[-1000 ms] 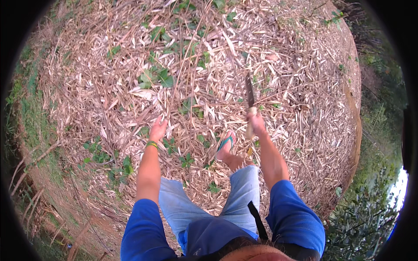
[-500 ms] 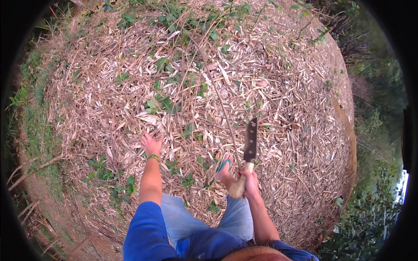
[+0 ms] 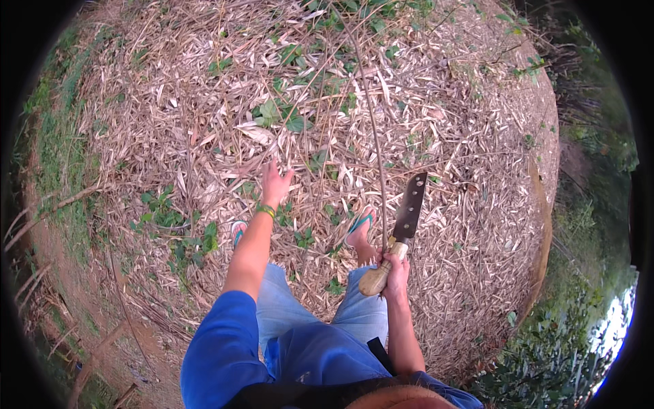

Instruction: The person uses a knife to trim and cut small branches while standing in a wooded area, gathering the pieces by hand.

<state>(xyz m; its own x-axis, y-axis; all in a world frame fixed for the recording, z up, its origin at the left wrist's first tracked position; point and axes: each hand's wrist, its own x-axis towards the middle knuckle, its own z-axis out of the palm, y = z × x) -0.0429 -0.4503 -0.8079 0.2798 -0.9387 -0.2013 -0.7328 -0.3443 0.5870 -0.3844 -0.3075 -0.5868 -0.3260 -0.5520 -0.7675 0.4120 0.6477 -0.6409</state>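
In my right hand is a knife with a broad dark blade, a row of small holes and a pale wooden handle. Its blade points forward and slightly right. A long thin stem runs from the far foliage down to this same hand; whether the fingers also grip it I cannot tell. My left hand reaches forward over the dry leaves, fingers apart and holding nothing. Thin dry stalks stand just beyond it. A green-yellow band circles the left wrist.
Dry bamboo-like leaves cover the ground, with green plants among them. My feet in sandals stand below. Bare branches lie at the left; dense bushes line the right.
My left hand has moved right and forward relative to my body. The knife has tilted further right, still in my right hand. The ground has shifted in view, and my left foot now shows.
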